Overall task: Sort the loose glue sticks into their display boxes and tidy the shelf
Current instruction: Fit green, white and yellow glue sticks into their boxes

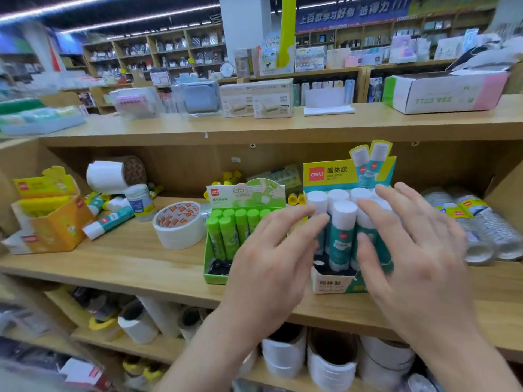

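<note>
While both hands sit at the white-capped glue sticks [343, 222] that stand in their display box [334, 282], neither one holds anything. The grip of the left hand [271, 250] is released, with straight fingers reaching to the left side of the pack; the grip of the right hand [410, 250] is released too, with fingers spread over the caps. That hand is blurry, so I cannot tell if it presses down or just floats above.

The green glue sticks [226, 230] stand in the green box [215, 274] just beside. A loose glue stick [109, 222] lies on its side on the shelf [127, 258], well off to the left of both hands, past the green box and the tape roll [178, 224], near the orange box [56, 230]. Its long body runs from the white cap at the front left to the back right.

It has the same white cap and teal body, so I think it belongs in the display box, where dark holes show at the front. The left hand is nearer, so it would likely reach over; the stick must be turned upright before it goes in.
</note>
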`<state>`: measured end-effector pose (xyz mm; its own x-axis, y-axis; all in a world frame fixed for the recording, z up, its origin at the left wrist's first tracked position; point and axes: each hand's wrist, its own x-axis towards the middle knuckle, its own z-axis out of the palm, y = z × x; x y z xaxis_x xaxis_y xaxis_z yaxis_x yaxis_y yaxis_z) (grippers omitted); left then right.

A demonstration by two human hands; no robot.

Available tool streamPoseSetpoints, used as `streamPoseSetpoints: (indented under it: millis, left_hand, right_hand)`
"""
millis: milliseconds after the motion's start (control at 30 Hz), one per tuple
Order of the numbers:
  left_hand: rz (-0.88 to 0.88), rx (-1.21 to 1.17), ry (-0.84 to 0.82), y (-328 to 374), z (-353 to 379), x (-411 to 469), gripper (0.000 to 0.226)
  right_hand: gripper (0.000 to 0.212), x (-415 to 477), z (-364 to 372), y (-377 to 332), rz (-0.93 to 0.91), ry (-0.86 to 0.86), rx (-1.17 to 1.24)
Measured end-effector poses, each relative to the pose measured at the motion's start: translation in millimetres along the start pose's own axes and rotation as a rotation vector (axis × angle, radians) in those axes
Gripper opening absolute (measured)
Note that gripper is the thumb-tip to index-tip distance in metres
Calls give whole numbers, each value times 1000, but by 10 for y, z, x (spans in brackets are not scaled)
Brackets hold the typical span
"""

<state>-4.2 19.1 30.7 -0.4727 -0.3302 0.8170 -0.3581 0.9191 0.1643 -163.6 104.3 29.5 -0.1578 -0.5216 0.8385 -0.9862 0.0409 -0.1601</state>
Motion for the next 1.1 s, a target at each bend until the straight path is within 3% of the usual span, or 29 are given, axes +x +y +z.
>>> streamPoseSetpoints:
  millis: [100, 233, 433, 600, 700, 933, 1000, 1100]
  left_hand:
    - [-113, -69, 81, -175, -293, -179, 19]
    - [-320, -62, 77, -535, -679, -410, 19]
    - [-517, 82, -36, -1211, -1120, -709, 25]
    - [-582, 265, -133, -1899, -1418, -870, 34]
    - [-525, 392, -223, -2294, -1547, -903, 44]
    - [-332, 578, -601, -2962, -1486, -726, 65]
    - [-304, 622, -713, -3079, -1417, -655, 67]
    - [-436, 658, -805, -3207, -1332, -517, 67]
  right_hand:
    - [32, 37, 75, -220, -83, 35, 208]
    - [28, 100, 308, -585, -142, -81, 401]
    - [27, 258, 711, -1172, -274, -233, 434]
    - [22, 526, 1061, -1873, -152, -373, 525]
    - [32, 734, 1397, -2275, -48, -467, 628]
    - [64, 1273, 2384, -2899, -38, -609, 310]
    - [63, 1370, 2609, -2971, -24, -675, 240]
    - [48, 1441, 2731, -3005, 20, -710, 168]
